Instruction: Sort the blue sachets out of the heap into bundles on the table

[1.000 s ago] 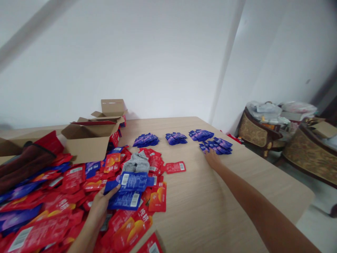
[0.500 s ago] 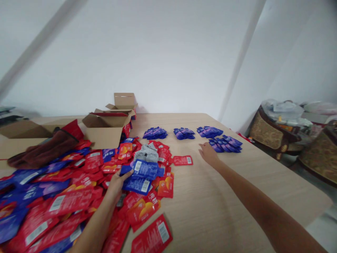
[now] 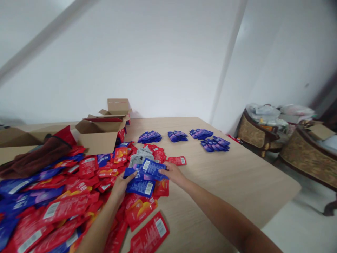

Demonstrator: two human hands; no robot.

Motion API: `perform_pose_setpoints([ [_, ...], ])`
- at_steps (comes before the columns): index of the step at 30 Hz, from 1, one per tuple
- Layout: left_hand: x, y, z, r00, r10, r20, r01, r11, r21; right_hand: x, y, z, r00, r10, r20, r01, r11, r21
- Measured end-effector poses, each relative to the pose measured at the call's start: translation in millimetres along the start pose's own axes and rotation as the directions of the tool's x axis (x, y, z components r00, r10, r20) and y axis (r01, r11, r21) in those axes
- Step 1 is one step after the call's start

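Note:
Several blue sachets (image 3: pixel 142 187) are fanned out in my left hand (image 3: pixel 121 185), its thumb pressed on top of them. My right hand (image 3: pixel 172 173) pinches the right end of the uppermost blue sachet (image 3: pixel 152 168), which shows a white barcode and still overlaps the others. Beneath both hands spreads a heap of red sachets (image 3: pixel 86 167) mixed with blue ones. A crumpled grey cloth (image 3: pixel 140 154) lies just beyond the held sachets. One red sachet (image 3: pixel 177 161) rests flat to the right of the heap.
Towards the back right, small piles of blue sachets (image 3: pixel 177 136) lie on the wooden table (image 3: pixel 216 182). Open cardboard boxes (image 3: pixel 98 137) stand at the back left, with a brown cloth (image 3: pixel 39 154) near them. Chairs (image 3: pixel 254 131) loaded with bags are beyond the right edge.
My right hand has come back from beside the rightmost blue pile to the sachets in my left hand and grips one. The view has shifted slightly to the right.

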State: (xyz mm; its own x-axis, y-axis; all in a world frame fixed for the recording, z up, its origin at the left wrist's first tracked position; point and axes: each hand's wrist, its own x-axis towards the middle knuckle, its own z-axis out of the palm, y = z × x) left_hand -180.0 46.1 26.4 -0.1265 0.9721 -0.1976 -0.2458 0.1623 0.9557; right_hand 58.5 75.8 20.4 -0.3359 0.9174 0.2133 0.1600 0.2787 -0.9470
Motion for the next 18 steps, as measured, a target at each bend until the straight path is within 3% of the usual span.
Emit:
perform_pose_setpoints([
  [3, 2, 0, -2.3, 1.000, -0.004, -0.029, 0.003, 1.000, -0.030, -7, -14, -39, 0.981, 0.108, -0.161, -0.115, 0.993, -0.036],
  [5, 2, 0, -2.8, 0.999, -0.012, -0.051, 0.011, 0.999, -0.037, -13, -28, -76, 0.954, 0.125, -0.272, -0.186, 0.960, -0.211],
  [7, 2, 1, -2.8, 0.998, -0.023, -0.056, 0.021, 0.999, -0.030, -20, -41, -114, 0.926, 0.103, -0.364, -0.267, 0.859, -0.437],
  [10, 3, 0, -3.1, 0.999, -0.036, -0.040, 0.035, 0.999, -0.019, -25, -50, -157, 0.904, 0.285, -0.320, -0.426, 0.684, -0.592],
  [14, 6, -4, -5.1, 0.999, -0.039, -0.034, 0.039, 0.999, -0.007, -24, -42, -173, 0.871, 0.409, -0.273, -0.487, 0.647, -0.587],
  [18, 6, -5, -5.2, 0.999, -0.034, -0.040, 0.034, 0.999, -0.001, -33, -26, -169, 0.864, 0.415, -0.287, -0.496, 0.599, -0.628],
])
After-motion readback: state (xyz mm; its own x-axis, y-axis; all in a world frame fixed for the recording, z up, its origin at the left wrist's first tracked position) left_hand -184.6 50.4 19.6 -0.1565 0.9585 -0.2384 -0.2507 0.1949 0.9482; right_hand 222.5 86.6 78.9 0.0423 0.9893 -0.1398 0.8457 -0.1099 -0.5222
